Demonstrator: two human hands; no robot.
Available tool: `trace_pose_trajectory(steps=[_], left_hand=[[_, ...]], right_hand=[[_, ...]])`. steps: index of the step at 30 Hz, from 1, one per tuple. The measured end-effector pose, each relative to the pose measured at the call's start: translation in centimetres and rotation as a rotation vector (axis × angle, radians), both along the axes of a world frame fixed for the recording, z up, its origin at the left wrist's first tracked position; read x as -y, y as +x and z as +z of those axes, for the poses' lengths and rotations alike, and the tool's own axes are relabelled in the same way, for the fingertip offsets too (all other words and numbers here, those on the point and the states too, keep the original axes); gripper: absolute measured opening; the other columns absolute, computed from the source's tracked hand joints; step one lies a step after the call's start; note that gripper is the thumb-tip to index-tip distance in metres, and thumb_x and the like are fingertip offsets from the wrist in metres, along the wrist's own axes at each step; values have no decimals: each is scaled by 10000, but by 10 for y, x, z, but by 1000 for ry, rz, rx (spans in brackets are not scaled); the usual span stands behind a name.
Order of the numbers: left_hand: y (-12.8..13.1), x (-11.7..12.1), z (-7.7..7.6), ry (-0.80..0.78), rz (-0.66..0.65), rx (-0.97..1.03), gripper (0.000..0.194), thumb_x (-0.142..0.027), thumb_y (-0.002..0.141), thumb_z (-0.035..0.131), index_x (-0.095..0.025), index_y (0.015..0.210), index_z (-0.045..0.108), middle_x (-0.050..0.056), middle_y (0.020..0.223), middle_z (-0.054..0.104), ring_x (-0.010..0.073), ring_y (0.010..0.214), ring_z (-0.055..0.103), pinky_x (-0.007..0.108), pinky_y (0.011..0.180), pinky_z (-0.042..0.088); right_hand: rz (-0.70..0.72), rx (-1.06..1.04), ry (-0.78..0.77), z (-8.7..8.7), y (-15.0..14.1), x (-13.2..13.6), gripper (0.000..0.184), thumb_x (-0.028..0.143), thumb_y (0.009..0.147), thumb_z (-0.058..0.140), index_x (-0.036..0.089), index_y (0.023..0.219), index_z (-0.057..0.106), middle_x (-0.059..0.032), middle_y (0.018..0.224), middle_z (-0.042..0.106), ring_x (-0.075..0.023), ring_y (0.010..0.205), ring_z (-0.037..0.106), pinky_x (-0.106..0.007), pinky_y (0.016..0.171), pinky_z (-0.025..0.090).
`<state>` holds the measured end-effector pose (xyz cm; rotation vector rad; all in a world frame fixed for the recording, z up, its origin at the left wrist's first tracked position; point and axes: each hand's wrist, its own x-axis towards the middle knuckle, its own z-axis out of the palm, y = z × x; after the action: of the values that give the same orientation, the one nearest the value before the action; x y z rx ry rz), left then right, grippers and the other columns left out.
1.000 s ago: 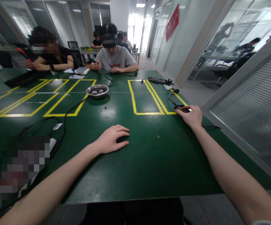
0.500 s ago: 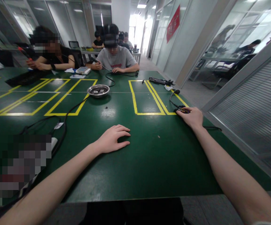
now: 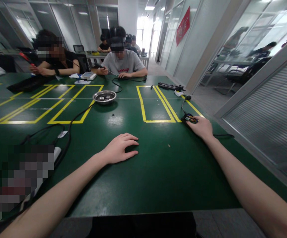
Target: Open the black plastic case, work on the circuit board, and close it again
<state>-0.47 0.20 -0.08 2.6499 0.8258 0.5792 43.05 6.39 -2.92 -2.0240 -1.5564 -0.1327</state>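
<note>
The dark device (image 3: 191, 118) has just shifted slightly leftward, more visible beside the fingers of the right hand (image 3: 203, 127); if they grip, I cannot tell. The left hand (image 3: 118, 148) lies released, fingers loose.

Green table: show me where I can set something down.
The widest bare patch on the green table lies between the forearms, toward the near edge. A smaller one lies between the metal bowl and the yellow tape outline to its right. It's crowded at left, with black cables, and around the right hand and wired device.
</note>
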Motion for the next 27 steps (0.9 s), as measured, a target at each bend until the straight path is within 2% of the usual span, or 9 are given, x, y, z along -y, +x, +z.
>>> trace_pose_trajectory(steps=[1,3,8,9,11,13,15,22,27], left_hand=[[0,0,0,-2,0,3,237,-372,966,678,-226,1145,730,90,1299,715,270,1218,647,469,1054,515],[0,1,0,-13,-1,3,268,-369,965,676,-231,1191,713,91,1300,713,270,1220,647,475,1064,510],[3,8,5,15,14,47,493,-366,947,681,-225,1407,574,133,1435,623,298,1301,589,493,1101,485],[4,10,7,30,6,60,521,-397,933,697,-217,1404,570,148,1454,600,308,1314,573,490,1100,481],[6,15,10,32,-39,72,456,-483,884,738,-193,1224,651,142,1295,672,302,1196,621,454,1034,507],[7,19,12,-11,-84,31,355,-529,869,734,-198,978,666,84,999,711,251,966,658,388,895,534],[8,20,13,-28,-91,20,291,-487,897,698,-203,897,637,58,890,683,226,879,644,346,805,524],[9,18,8,5,-36,47,149,-336,980,603,-201,1010,659,77,1030,680,214,935,660,322,796,529],[7,15,8,-2,-54,36,191,-269,988,560,-201,1101,697,84,1040,689,219,949,668,330,814,543]], right_hand=[[27,1,-22,3,-11,3,309,431,782,704,191,959,785,-144,960,772,-339,879,720,-406,697,563],[226,-13,-40,10,-42,12,270,407,788,715,202,953,778,-124,963,773,-315,876,724,-394,710,570],[1051,-96,-121,25,-135,59,176,274,840,731,202,1000,750,-82,1003,747,-221,874,719,-332,785,574],[1176,-98,-147,27,-150,70,199,252,837,741,203,1030,748,-76,1023,742,-208,885,719,-314,791,572],[1322,-68,-181,27,-172,87,257,251,813,778,198,1062,748,-67,1048,736,-189,859,720,-281,748,561],[1362,-37,-179,25,-180,97,311,230,807,770,203,1116,744,-56,1046,736,-178,839,721,-262,714,549],[1349,-34,-151,22,-180,98,326,236,823,757,207,1148,739,-52,1027,738,-173,825,719,-256,699,543],[1292,-178,-28,18,-172,85,288,286,869,773,207,1143,734,-80,1058,728,-193,911,720,-288,796,569],[1294,-266,28,23,-174,83,234,287,884,762,205,1102,739,-75,998,730,-192,870,712,-297,775,571]])
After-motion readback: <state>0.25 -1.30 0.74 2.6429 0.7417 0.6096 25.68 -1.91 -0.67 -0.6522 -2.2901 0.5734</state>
